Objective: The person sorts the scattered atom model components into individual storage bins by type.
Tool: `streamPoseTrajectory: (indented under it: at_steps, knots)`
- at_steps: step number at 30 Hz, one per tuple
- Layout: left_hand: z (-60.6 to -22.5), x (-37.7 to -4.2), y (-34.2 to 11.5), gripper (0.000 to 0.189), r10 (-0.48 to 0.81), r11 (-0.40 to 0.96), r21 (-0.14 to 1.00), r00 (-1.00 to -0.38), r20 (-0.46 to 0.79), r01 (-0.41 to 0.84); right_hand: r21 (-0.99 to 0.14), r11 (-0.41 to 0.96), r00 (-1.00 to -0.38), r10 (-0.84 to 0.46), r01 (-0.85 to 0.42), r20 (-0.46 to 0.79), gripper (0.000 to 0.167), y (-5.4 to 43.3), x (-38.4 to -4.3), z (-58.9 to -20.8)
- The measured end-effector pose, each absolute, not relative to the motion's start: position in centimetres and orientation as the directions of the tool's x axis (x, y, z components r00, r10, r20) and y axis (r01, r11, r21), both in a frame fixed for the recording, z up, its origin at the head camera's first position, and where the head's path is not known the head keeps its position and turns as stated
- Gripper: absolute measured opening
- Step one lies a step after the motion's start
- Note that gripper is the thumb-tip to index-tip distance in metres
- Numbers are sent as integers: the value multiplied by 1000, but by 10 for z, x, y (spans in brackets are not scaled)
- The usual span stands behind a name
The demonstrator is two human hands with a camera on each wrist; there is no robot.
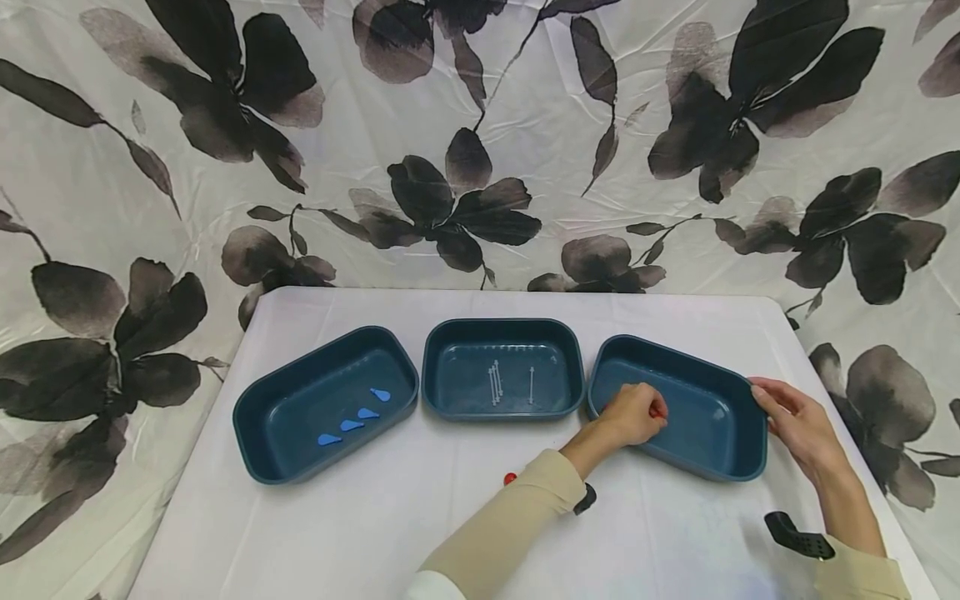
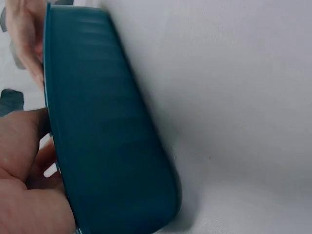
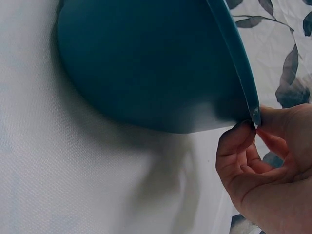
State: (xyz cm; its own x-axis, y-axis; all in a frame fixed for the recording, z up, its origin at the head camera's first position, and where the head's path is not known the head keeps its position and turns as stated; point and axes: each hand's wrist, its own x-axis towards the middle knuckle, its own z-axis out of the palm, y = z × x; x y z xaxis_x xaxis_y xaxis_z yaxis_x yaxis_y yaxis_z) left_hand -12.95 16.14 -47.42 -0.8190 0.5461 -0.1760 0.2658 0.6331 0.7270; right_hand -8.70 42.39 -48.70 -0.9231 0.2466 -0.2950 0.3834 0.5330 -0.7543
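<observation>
My left hand (image 1: 628,414) is over the near left part of the right-hand dark teal bin (image 1: 705,400), fingers curled inward. A small red thing (image 1: 659,408) shows at its fingertips; its shape is mostly hidden by the fingers. With thumb and fingertips, my right hand (image 1: 806,429) pinches the rim at the bin's right end. The right wrist view shows that pinch on the bin's rim (image 3: 248,92) closely. In the left wrist view, the bin's outer wall (image 2: 107,126) hides part of the left fingers. A small red ball (image 1: 510,478) lies on the table beside my left sleeve.
A middle teal bin (image 1: 502,413) holds several thin white sticks (image 1: 495,383). The left teal bin (image 1: 258,450) contains several blue drop-shaped pieces (image 1: 351,425). All stand on a white-covered table (image 1: 360,533), with a floral cloth (image 1: 480,108) behind.
</observation>
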Motion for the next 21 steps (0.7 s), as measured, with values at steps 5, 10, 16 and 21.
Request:
streamPoseTrajectory:
  at_steps: [5,10,16,21]
  knots:
    - [-474,-130,165,3,592,684,642,-778,-211,346,-764,523,-925,241,378,-293,70,424,-87,-486]
    - [-475,-132,168,5,588,713,612,-768,-254,343,-761,524,-924,243,381,-295,69,424,-90,-485]
    - [-472,-136,170,7,563,756,577,-757,-331,310,-770,518,-928,235,372,-290,68,426,-91,-484]
    - [-469,-137,172,7,542,773,570,-756,-366,279,-766,521,-926,237,377,-294,69,427,-93,-484]
